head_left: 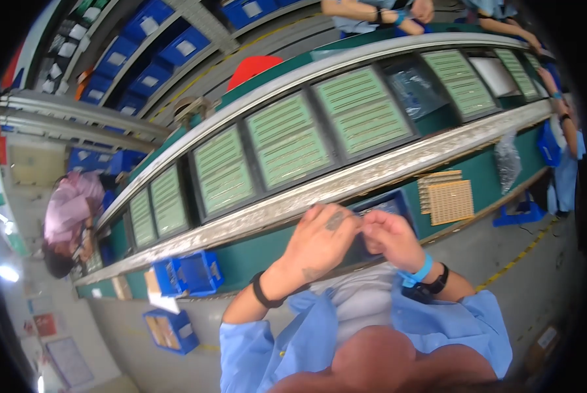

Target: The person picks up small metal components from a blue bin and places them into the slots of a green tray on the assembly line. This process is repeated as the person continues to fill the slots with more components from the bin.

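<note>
- While the two hands meet over the bench [247,252], the left hand [323,239] has its fingers bent, tips drawn toward the right hand [395,242], whose fingers curl inward; I cannot tell whether either grips something small
- Just beneath them, on the bench, lies a dark blue bin [405,208], partly hidden by the hands, with something pale inside, too blurred to name
- Just right of this bin are tan slotted panels [452,202], one overlapping another; farther right lies a clear plastic bag [507,164]
- Across from the person, black trays [251,157] stand in a long row; most hold pale green boards [290,141], one holds clear plastic wrapping [414,92]
- Left along the bench sit open blue boxes [167,278], side by side
- Lower than the bench edge, a blue tub [187,333] holds brown pieces [162,331]
- At the upper left, labelled blue containers [175,42] stand in rows
</note>
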Action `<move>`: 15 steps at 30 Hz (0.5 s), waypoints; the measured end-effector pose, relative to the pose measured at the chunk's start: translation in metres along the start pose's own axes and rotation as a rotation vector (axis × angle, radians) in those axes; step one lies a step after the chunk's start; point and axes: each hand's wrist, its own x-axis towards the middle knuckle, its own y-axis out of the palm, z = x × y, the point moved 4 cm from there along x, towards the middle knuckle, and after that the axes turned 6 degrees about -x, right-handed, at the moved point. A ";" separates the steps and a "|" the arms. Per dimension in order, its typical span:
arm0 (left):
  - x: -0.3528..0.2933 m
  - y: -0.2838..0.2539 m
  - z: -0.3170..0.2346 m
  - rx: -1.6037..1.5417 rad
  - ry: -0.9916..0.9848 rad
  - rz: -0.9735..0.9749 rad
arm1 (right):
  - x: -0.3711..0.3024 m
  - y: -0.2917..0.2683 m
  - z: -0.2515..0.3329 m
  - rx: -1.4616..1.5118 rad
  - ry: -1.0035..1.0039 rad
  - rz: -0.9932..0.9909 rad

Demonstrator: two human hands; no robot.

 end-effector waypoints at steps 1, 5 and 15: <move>0.001 -0.001 0.001 -0.056 0.040 -0.011 | -0.001 -0.005 0.001 -0.016 0.004 0.004; 0.009 -0.007 0.007 -0.049 0.010 0.031 | 0.002 0.002 0.008 -0.112 -0.004 -0.064; 0.034 -0.043 0.159 0.161 -0.230 -0.155 | -0.005 -0.002 0.005 -0.114 -0.004 -0.080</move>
